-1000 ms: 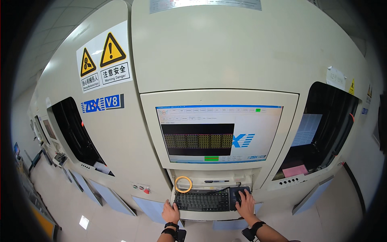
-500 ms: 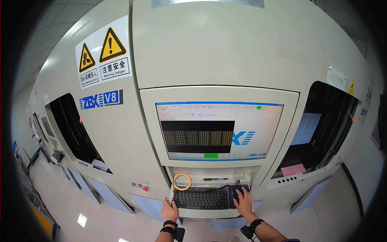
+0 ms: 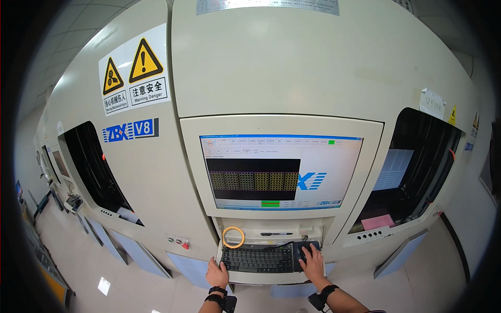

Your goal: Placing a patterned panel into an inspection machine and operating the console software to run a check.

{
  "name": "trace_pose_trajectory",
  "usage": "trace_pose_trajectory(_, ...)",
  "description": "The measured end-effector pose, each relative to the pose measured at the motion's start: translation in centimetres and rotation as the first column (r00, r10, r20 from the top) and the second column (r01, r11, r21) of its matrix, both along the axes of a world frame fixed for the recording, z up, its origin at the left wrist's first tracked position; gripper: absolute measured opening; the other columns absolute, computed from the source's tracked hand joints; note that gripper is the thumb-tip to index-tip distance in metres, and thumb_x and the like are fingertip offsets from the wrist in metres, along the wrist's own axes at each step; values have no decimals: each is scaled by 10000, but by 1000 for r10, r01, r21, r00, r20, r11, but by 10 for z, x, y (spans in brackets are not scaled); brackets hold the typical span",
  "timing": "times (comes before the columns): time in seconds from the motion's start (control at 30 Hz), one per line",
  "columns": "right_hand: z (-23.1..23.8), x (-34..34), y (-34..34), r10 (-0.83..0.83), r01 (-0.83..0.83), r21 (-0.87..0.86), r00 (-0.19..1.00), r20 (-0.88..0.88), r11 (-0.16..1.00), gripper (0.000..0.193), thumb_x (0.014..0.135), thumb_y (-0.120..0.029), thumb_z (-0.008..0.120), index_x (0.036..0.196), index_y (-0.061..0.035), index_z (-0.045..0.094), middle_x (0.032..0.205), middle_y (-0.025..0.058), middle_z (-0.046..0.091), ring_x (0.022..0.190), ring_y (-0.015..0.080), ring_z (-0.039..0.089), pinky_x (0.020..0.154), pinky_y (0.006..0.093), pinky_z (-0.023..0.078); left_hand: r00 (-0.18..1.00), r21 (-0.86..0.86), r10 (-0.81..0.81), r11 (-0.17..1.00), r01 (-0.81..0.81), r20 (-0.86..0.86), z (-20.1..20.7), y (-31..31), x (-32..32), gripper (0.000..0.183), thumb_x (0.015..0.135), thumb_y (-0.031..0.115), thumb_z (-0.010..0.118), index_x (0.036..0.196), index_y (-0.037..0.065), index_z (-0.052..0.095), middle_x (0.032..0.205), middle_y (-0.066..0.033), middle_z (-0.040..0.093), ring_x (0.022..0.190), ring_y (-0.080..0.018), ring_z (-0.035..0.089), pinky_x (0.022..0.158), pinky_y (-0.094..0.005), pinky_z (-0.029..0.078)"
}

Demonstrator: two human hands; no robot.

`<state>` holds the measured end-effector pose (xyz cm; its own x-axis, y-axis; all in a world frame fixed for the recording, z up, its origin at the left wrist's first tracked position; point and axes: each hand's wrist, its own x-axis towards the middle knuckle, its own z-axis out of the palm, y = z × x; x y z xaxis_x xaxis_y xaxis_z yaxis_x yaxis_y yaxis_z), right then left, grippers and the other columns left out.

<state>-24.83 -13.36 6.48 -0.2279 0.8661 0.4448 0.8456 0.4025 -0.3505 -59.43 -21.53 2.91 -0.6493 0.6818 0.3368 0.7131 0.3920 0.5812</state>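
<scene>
My right hand (image 3: 313,264) lies over a dark computer mouse (image 3: 301,252), which sits on a dark mouse pad at the right end of a pull-out tray (image 3: 255,277). The hand covers much of the mouse. At the tray's left edge rests my left hand (image 3: 216,275), thumb and fingers apart, beside a black keyboard (image 3: 257,259). Above the tray, a monitor (image 3: 313,161) set into the machine front displays a software window with a dark panel of yellowish grid patterns and a green bar.
A yellow ring (image 3: 233,246), probably a tape roll, and a pen (image 3: 276,234) lie behind the keyboard. Red and green buttons (image 3: 185,245) are on the machine's left panel. Dark machine openings (image 3: 102,177) flank the screen; the right one holds a pink item (image 3: 377,223).
The whole view has shifted slightly, with the screen and tray a little lower and to the left. Both hands keep their places, one on the mouse and one at the tray edge.
</scene>
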Motion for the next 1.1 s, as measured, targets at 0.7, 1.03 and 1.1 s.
trace_pose_trajectory(0.7, -3, 4, 0, -62, 64, 20, 993, -105, 998, 509, 727, -150, 639, 1221, -139, 517, 1311, 166, 382, 1148, 383, 393, 967, 506, 323, 1000, -12, -19, 1000, 19, 7, 3, 0, 2, 443, 884, 283, 495, 1254, 48, 437, 1119, -165, 588, 977, -346, 588, 786, -433, 472)
trace_pose_trajectory(1.03, -1, 4, -2, -57, 64, 55, 990, -127, 996, 504, 710, -134, 636, 1201, -138, 525, 1298, 164, 389, 1138, 376, 395, 947, 494, 328, 1000, -15, -26, 1000, 26, 18, 6, 0, 3, 441, 881, 255, 493, 1262, 40, 430, 1150, -174, 569, 1008, -341, 578, 811, -429, 466)
trace_pose_trajectory(1.1, -1, 4, -2, -61, 64, 21, 990, -130, 998, 489, 713, -134, 625, 1190, -123, 518, 1298, 170, 385, 1151, 381, 382, 960, 487, 317, 1000, -2, -28, 1000, 28, 1, 6, 1, 2, 442, 881, 255, 493, 1262, 40, 429, 1149, -173, 569, 1012, -339, 577, 813, -427, 466)
